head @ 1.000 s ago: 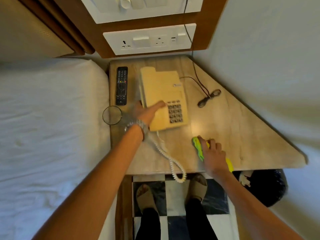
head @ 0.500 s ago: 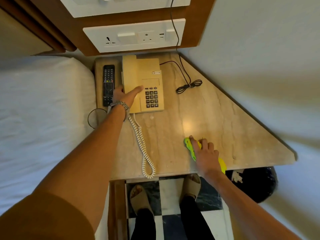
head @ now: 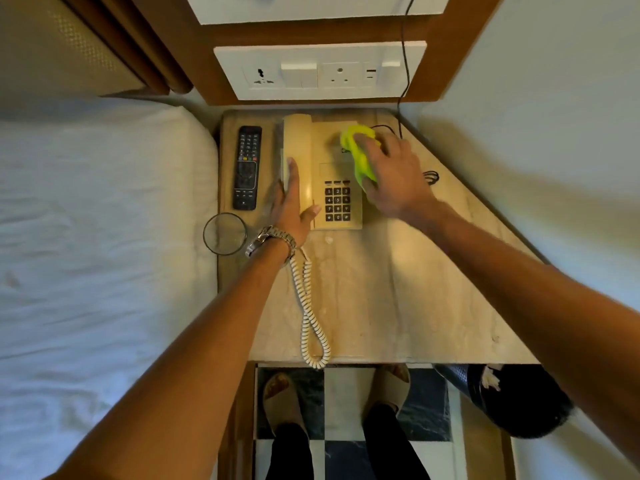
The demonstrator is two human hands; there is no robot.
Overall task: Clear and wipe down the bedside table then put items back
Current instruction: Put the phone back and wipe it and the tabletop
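A beige telephone point(head: 329, 174) stands at the back of the marble-topped bedside table point(head: 398, 299). My left hand point(head: 292, 206) lies flat on its handset side, fingers extended and thumb on the base. My right hand point(head: 391, 174) presses a yellow-green cloth point(head: 358, 150) onto the phone's upper right part. The coiled cord point(head: 311, 317) trails toward the table's front edge. A black remote point(head: 247, 168) lies left of the phone, and an empty glass point(head: 224, 233) stands at the table's left edge by the bed.
A white bed point(head: 97, 237) adjoins the table on the left. A socket panel point(head: 318, 72) is on the wall behind, with a black cable point(head: 403, 64) running down to a bundle point(head: 430, 176) on the table. A dark bin point(head: 512, 396) stands on the floor at right.
My right hand has carried the cloth from the table's front edge up onto the phone. My left hand stays on the phone's handset side.
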